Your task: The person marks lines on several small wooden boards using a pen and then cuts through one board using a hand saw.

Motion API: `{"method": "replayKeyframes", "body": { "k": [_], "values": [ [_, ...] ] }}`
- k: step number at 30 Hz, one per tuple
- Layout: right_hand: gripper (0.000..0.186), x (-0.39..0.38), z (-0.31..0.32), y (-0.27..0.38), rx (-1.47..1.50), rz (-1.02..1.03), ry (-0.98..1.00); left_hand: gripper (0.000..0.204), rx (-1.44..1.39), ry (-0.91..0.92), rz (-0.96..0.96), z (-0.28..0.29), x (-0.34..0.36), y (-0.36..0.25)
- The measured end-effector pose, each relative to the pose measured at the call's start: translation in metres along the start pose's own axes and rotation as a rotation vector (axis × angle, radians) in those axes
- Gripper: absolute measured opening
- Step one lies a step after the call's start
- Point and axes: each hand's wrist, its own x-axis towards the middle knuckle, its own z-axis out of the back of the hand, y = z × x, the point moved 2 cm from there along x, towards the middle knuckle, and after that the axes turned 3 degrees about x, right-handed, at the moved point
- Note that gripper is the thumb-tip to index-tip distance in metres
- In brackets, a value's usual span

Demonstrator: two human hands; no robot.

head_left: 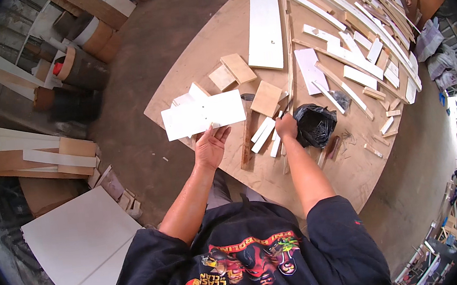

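Left hand (209, 147) held a white rectangular panel (203, 114) up by its lower edge, over the near edge of the plywood worktable (354, 168). Right hand (286, 127) was closed down among thin white strips (264, 134) beside a black bag of nails (316, 125); I couldn't tell what it gripped. Nothing looked joined yet; loose offcuts lay everywhere.

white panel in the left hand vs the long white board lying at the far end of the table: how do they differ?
The white panel is lifted off the table, gripped at its lower edge by the left hand; the long white board lies flat on the table, untouched. The panel runs roughly crosswise in view; the board runs away from the person. The board looks longer and narrower. Both are flat, white and rectangular. The right hand rests by the black bag.
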Motion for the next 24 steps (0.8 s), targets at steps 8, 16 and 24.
{"method": "replayKeyframes", "body": {
  "k": [8,16,24],
  "values": [
    [0.014,-0.019,0.031,0.032,0.719,0.054,0.049,0.040,0.054,0.060,-0.078,-0.018,-0.005,-0.019],
    [0.018,-0.117,0.126,0.152,1.211,0.535,0.274,0.037,0.155,0.113,-0.164,-0.065,-0.016,-0.043],
    [0.016,-0.197,0.137,0.230,0.927,0.934,-0.114,0.058,0.130,0.314,-0.223,-0.114,-0.029,-0.073]
  ]
}}
